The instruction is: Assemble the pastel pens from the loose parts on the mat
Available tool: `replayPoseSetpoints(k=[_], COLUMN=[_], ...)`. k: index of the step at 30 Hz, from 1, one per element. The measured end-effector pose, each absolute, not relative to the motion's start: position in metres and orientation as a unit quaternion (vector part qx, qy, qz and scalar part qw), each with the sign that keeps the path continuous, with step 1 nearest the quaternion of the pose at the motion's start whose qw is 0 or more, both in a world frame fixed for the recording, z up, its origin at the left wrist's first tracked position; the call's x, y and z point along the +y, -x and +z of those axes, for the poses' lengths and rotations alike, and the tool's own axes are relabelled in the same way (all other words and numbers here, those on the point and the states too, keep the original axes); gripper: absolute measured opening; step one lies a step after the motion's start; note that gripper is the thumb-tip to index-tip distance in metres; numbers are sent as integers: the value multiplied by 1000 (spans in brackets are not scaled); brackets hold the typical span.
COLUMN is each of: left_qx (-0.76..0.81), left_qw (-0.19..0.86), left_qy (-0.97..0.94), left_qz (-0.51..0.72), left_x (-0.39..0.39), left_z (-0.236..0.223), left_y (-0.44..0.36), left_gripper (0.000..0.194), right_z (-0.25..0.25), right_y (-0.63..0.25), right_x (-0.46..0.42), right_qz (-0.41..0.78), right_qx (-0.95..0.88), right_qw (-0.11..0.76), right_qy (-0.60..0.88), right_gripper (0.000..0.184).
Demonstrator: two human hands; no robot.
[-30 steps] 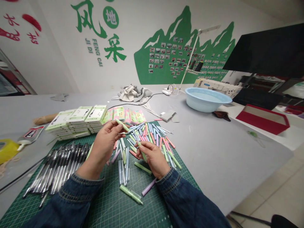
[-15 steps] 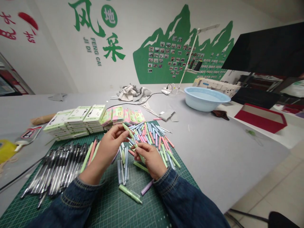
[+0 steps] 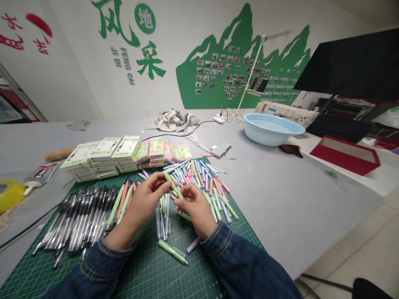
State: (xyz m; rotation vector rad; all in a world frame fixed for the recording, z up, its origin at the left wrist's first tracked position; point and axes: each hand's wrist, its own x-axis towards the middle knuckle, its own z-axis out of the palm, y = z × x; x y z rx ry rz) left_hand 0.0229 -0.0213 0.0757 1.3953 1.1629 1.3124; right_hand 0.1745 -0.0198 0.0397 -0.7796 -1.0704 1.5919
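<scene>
A light green pen point(image 3: 173, 185) is held slanted over the mat between both hands. My left hand point(image 3: 150, 195) pinches its upper end between thumb and fingers. At the lower end, my right hand point(image 3: 195, 207) has its fingertips closed on the pen. Beneath and beyond my hands spreads a pile of pastel pen parts point(image 3: 215, 189) in blue, pink, green and purple. A green pen barrel point(image 3: 172, 251) lies on the green cutting mat point(image 3: 146, 265) nearer me, with a purple piece point(image 3: 193, 246) beside it.
Many clear pens with black grips point(image 3: 81, 216) lie at the left. White boxes point(image 3: 124, 149) and pink-green boxes point(image 3: 156, 149) are stacked behind. A blue basin point(image 3: 271, 133) stands back right, and a yellow tape roll point(image 3: 11, 195) lies far left.
My right hand's grip has shifted along the green pen, and the pen's lower end now shows at its fingertips. My left hand still pinches the upper end. The view has shifted slightly.
</scene>
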Motion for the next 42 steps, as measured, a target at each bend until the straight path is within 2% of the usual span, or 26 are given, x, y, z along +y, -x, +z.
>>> replayPoseSetpoints(k=[9, 15, 18, 25, 31, 34, 37, 42], left_qx=[445, 425, 421, 396, 436, 418, 385, 378], left_qw=[443, 477, 492, 525, 470, 528, 609, 611], left_qy=[-573, -549, -536, -531, -466, -411, -366, -345], left_qz=[527, 539, 542, 535, 610, 615, 589, 604], left_x=[-25, -24, -24, -28, -26, -27, -29, -29], left_z=[76, 68, 65, 71, 67, 65, 64, 60], left_y=[-28, -23, -23, -23, -29, -29, -25, -22], left_gripper=[23, 24, 24, 16, 19, 16, 20, 20], right_z=[35, 40, 42, 36, 31, 34, 39, 40], right_y=[-175, -171, -170, -169, -166, -167, -167, -166], right_x=[-20, -26, -28, -27, -28, -29, -31, -32], right_qz=[660, 763, 789, 773, 752, 775, 815, 792], right_qx=[-444, -404, -358, -386, -386, -377, -367, -354], right_qw=[508, 453, 450, 441, 470, 445, 402, 446], right_qy=[332, 222, 215, 243, 253, 242, 199, 221], right_gripper=[24, 32, 25, 23, 26, 26, 36, 28])
